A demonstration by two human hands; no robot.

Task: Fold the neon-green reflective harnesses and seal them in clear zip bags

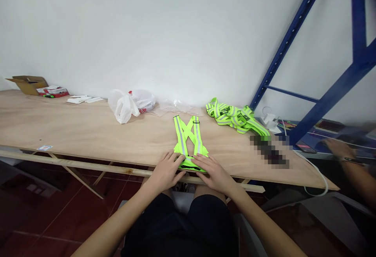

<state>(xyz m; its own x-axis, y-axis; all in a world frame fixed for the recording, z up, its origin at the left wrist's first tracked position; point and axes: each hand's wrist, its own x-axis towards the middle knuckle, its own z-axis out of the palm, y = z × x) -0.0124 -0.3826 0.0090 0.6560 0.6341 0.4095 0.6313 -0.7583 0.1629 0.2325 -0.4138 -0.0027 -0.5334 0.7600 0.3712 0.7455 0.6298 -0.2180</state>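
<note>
One flat fluorescent yellow-green strap harness with grey stripes (181,139); one heap of matching straps (232,119), too tangled to count. One left hand (166,173), one right hand (216,173), plus one co-worker's hand (337,148). One open brown cardboard box (31,87), one red-and-white carton (55,92), one long pale wooden desk (82,132).

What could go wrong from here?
The green harness lies at the front edge of the table; its lower end may slip off if the left hand and right hand lift. The jumbled green straps might snag when separated. The white cable looping over the edge could get tugged.
</note>
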